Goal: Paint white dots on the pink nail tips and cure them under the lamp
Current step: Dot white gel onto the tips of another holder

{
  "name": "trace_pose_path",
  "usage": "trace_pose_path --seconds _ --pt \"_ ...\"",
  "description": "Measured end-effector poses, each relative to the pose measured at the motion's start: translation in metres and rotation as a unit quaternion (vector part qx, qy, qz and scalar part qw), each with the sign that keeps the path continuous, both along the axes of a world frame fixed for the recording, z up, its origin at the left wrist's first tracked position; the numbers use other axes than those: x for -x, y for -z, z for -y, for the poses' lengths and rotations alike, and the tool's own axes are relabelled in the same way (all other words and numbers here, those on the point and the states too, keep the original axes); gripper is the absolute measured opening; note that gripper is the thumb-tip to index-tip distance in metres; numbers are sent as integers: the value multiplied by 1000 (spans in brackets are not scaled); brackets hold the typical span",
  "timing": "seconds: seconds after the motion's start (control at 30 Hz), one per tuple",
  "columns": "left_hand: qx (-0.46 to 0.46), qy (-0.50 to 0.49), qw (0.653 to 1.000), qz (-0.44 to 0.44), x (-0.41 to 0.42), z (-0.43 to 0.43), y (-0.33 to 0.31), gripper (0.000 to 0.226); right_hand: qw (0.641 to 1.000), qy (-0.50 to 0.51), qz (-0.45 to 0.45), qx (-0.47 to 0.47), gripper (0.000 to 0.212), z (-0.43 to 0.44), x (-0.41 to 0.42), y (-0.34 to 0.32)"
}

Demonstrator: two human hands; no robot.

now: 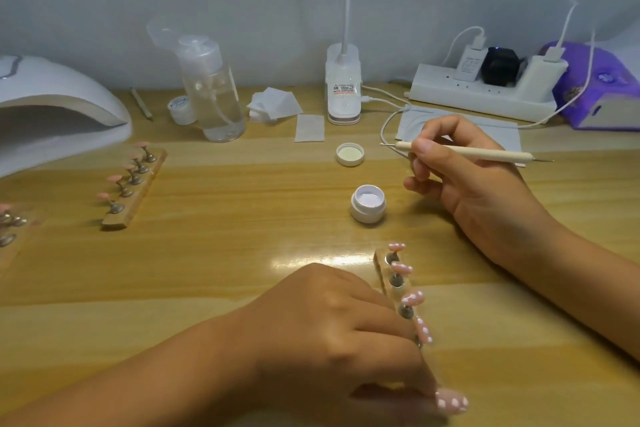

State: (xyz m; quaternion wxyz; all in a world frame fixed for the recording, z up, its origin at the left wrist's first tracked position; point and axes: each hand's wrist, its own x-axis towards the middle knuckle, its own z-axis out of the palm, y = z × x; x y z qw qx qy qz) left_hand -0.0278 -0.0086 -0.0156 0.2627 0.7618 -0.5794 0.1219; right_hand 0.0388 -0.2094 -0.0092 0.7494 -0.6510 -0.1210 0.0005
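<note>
Fingers (398,367) of my left hand (329,333) curl round the near holder (381,267), whose pink tips (412,298) carry white dots. Further out my right hand (478,191) pinches the dotting tool (485,153), held level, just right of the open jar (368,203) on the tabletop (242,253). Its lid (350,154) lies beyond. Far left, a second holder (133,184) of plain tips (114,179) lies before the lamp (59,104).
</note>
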Motion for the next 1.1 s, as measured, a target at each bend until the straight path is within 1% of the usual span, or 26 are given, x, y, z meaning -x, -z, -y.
trace_pose_path --seconds 0.07,0.13,0.2,0.27,0.3,0.37,0.4,0.43,0.47,0.53,0.57,0.6,0.63,0.7,0.8,0.93,1.03,1.1 --pt "-19 10 1000 -6 -5 -4 0 18 1000 8 12 4 4 0 -1 3" --pt "-38 15 999 9 -10 -10 -1 17 999 28 28 12 7 0 -2 6" --pt "-20 -9 999 31 -13 -15 -3 12 998 52 36 4 9 1 -2 9" --pt "52 -56 997 17 -17 -19 -5 7 996 73 44 12 9 3 -3 11" --pt "101 -79 992 -6 -20 -21 -5 5 994 82 58 43 12 5 -4 12" --pt "191 -122 971 -75 -24 -23 -6 4 978 84 112 153 17 10 -5 12" --pt "227 -143 956 -119 -26 -22 -7 6 961 79 146 221 20 11 -5 11" --pt "259 -168 937 -165 -27 -21 -7 8 936 74 180 293 24 13 -5 10" --pt "287 -191 915 -209 -28 -21 -8 10 902 72 215 368 30 15 -5 9" --pt "324 -212 873 -295 -31 -20 -9 12 812 77 285 504 36 18 -4 9" --pt "332 -207 858 -332 -34 -20 -10 11 775 76 306 548 34 19 -3 9" --pt "335 -197 847 -362 -37 -21 -10 9 750 74 317 576 32 20 -2 8" --pt "334 -190 838 -387 -40 -21 -9 9 734 70 324 593 31 20 -2 8" --pt "331 -193 821 -423 -45 -21 -8 17 714 62 333 613 33 20 -2 8" --pt "335 -192 798 -462 -52 -22 -7 22 700 54 343 624 34 19 -1 8" --pt "330 -184 779 -500 -57 -23 -7 27 709 40 326 625 35 17 -1 7" --pt "351 -180 765 -510 -58 -23 -7 25 711 39 303 633 37 15 2 5" --pt "364 -172 758 -513 -58 -23 -8 19 711 33 288 641 38 14 6 1"
